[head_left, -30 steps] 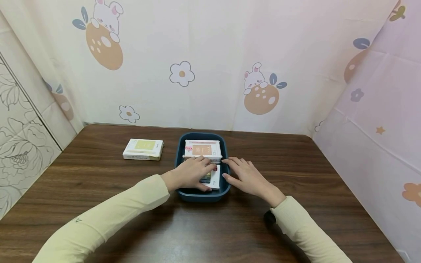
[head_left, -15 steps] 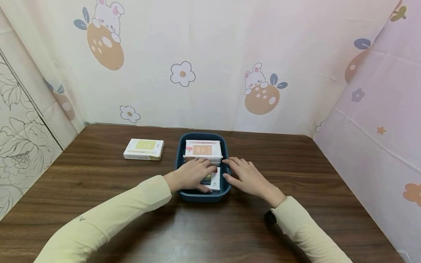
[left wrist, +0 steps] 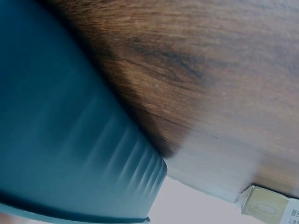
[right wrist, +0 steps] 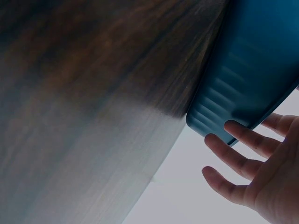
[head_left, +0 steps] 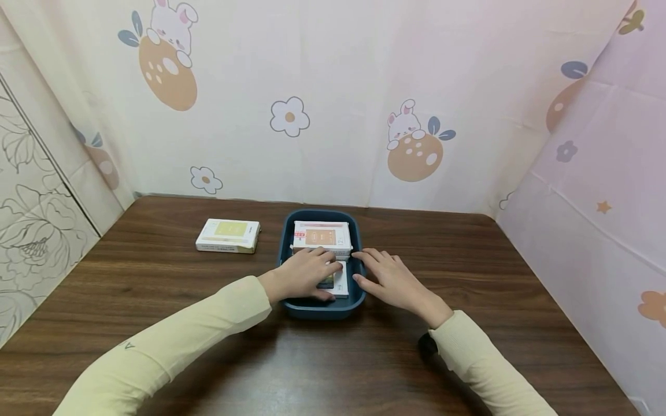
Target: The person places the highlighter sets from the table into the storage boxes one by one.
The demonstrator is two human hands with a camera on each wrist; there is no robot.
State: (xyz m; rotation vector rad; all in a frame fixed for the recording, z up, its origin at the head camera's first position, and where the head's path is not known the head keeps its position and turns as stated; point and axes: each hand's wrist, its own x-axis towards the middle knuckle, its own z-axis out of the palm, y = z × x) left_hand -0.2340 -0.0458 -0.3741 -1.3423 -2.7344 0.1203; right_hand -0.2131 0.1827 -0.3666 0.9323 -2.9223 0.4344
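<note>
A dark blue plastic basket (head_left: 322,312) stands at the middle of the table. In its near half lies a white box with a dark picture (head_left: 341,282), partly covered by my left hand (head_left: 302,273). That hand grips the box from above, thumb at the near edge and fingers across the far one. Another white box with an orange label (head_left: 322,234) fills the basket's far half. My right hand (head_left: 391,280) is at the basket's right rim, fingertips just over it. In the right wrist view its fingers (right wrist: 233,158) are spread and relaxed beside the ribbed wall.
A white box with a yellow-green label (head_left: 229,236) lies on the brown wooden table (head_left: 250,370), left of the basket. A patterned curtain (head_left: 338,162) hangs along the table's back edge. A small black object (head_left: 428,345) sits under the right sleeve.
Inside the basket, the box under my left hand has shifted slightly, first toward the near side and then back away. My right hand has stayed at the rim.
</note>
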